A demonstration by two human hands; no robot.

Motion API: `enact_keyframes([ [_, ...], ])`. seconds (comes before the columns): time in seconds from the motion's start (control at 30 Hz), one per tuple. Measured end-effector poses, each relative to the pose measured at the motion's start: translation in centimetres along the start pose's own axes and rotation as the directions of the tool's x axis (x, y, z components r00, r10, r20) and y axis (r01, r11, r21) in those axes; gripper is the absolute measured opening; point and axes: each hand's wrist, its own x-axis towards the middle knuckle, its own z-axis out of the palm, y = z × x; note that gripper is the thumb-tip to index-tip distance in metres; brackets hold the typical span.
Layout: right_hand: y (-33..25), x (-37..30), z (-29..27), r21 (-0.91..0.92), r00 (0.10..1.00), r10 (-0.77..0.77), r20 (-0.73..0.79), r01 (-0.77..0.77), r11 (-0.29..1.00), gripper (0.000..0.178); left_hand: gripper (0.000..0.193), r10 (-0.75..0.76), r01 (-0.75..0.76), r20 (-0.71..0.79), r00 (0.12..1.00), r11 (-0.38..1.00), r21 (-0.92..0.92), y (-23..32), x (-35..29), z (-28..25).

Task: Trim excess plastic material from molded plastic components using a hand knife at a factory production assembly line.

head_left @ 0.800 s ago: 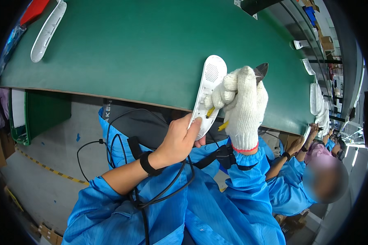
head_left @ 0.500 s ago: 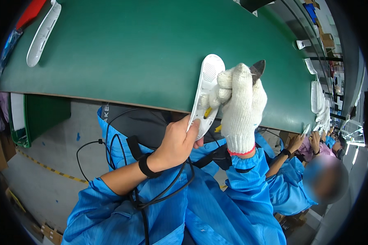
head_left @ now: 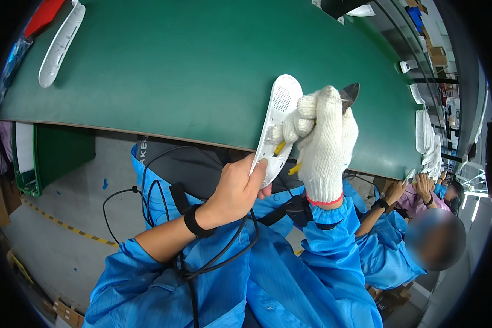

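My bare left hand (head_left: pixel 236 187) pinches the lower end of a long white plastic part (head_left: pixel 283 104), rounded at its upper end and dotted with small holes there. The part is tilted just over the near edge of the green work surface (head_left: pixel 175 65). My right hand (head_left: pixel 329 145), in a white knitted glove with a red cuff, is closed around a tool. Its dark pointed tip (head_left: pixel 350 95) sticks out beyond the glove, and yellow pieces (head_left: pixel 295 168) show below. The glove hides the rest, so its kind is unclear. The gloved fingertips lie against the part's inner face.
Another long white part (head_left: pixel 60 46) lies at the far left. Several white parts (head_left: pixel 425 134) are lined up on the right, near a co-worker in blue (head_left: pixel 391 254) and the co-worker's hands. Black cables (head_left: pixel 218 262) hang over my lap. A green bin (head_left: pixel 60 156) stands below left.
My right hand has shifted slightly right, opening a little more view of the white part's middle. Another white piece shows at the upper right edge. My left hand keeps its hold.
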Motion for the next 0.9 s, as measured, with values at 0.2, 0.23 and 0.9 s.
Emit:
enact_keyframes([
  [0.2,-0.4,-2.2,1.3,-0.143,0.999,-0.009,-0.048,0.002,0.990,0.038,0.032,-0.002,0.002,0.001,1.000,1.000,0.028,-0.3,0.1,-0.2],
  [0.23,0.1,-2.8,1.6,-0.261,0.991,-0.094,-0.093,0.067,0.963,0.038,0.032,0.005,-0.005,-0.008,1.000,0.999,0.039,-0.5,0.1,-0.2],
  [0.9,0.1,0.1,-0.1,0.042,0.998,0.042,0.046,-0.044,0.998,0.035,0.034,-0.023,0.023,0.006,1.000,1.000,-0.018,0.2,-0.2,0.1],
])
